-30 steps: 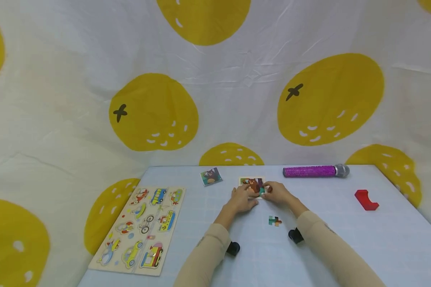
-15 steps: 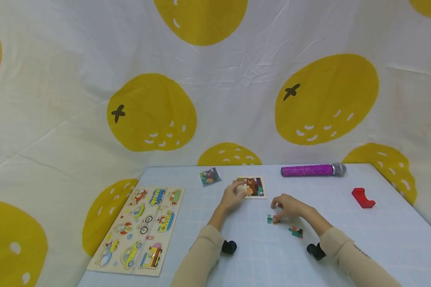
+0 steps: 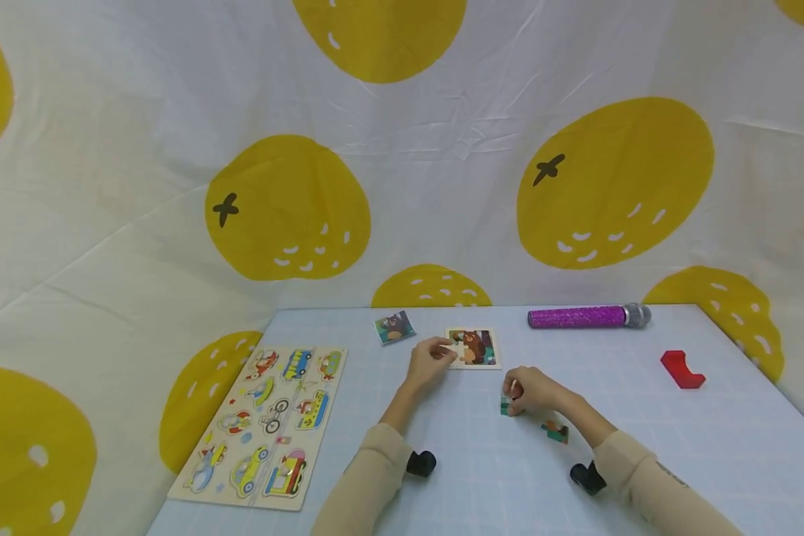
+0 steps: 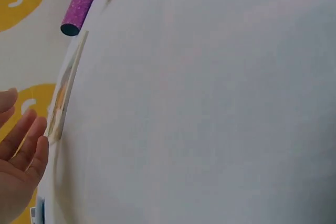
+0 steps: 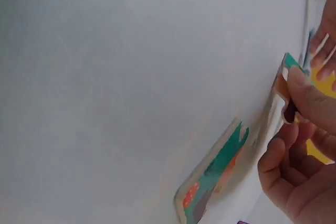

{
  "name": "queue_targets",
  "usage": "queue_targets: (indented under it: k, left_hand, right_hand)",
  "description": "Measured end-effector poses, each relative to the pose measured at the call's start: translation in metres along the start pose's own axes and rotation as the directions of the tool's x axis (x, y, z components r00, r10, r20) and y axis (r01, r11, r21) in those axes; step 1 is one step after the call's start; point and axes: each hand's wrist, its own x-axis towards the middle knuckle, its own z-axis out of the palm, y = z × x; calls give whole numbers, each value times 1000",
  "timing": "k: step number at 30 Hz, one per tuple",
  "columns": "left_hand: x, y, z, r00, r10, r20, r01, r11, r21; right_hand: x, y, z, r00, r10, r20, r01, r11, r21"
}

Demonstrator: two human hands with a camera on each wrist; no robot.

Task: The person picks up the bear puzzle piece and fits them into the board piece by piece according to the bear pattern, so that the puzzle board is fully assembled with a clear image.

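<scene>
A jigsaw board with a bear picture lies at the far middle of the table, its left part pale and bare. My left hand is at the board's left edge, fingers loosely bent and holding nothing. In the left wrist view that hand shows spread, relaxed fingers. My right hand is nearer the front and right, pinching a green jigsaw piece between thumb and fingers. The right wrist view shows this piece tilted. Another jigsaw piece, green and orange, lies flat beside the right hand.
A small bear picture card lies left of the board. A wooden vehicle puzzle occupies the table's left side. A purple microphone lies along the back edge, and a red block sits at the right.
My right hand has left the board, let go of one jigsaw piece on the table, and now pinches the other piece. My left hand has drawn back to the board's left edge.
</scene>
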Motion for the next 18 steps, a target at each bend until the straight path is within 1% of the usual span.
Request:
queue_targets:
  k: [1, 2, 3, 5, 6, 7, 8, 9, 12, 14, 16, 18]
  left_hand:
    - [0, 1, -1, 998, -18, 52, 19, 1000, -18]
    - [0, 2, -2, 993, -34, 115, 39, 998, -40]
    - [1, 3, -2, 983, -44, 178, 56, 996, -62]
    - [1, 7, -1, 955, -65, 288, 99, 990, -105]
    - [1, 10, 0, 942, -67, 329, 115, 985, -130]
    - [3, 14, 1, 933, -66, 354, 128, 980, -155]
    - [4, 19, 2, 931, -61, 360, 134, 974, -182]
    - [5, 24, 2, 936, -56, 349, 137, 968, -212]
    - [11, 40, 1, 966, -29, 258, 109, 947, -301]
    - [16, 51, -2, 981, -26, 192, 93, 934, -346]
    - [20, 62, -4, 990, -32, 140, 84, 920, -384]
    - [22, 73, -7, 993, -38, 108, 82, 892, -444]
  right_hand:
    - [1, 0, -2, 1000, -26, -11, 26, 1000, 15]
    - [2, 0, -4, 998, -49, -26, 50, 998, 40]
    - [4, -1, -7, 996, -77, -41, 80, 995, 62]
    - [9, -4, -14, 990, -110, -85, 120, 985, 122]
    - [11, -7, -19, 986, -124, -113, 140, 978, 154]
    - [13, -10, -24, 981, -125, -146, 151, 971, 187]
    - [16, -14, -29, 975, -129, -180, 168, 960, 222]
    - [19, -18, -33, 969, -127, -212, 181, 950, 256]
    - [25, -33, -45, 951, -98, -293, 202, 915, 350]
    - [27, -43, -51, 941, -84, -329, 219, 890, 400]
    - [29, -52, -54, 932, -55, -359, 219, 874, 434]
    - [30, -58, -56, 918, -42, -394, 236, 857, 459]
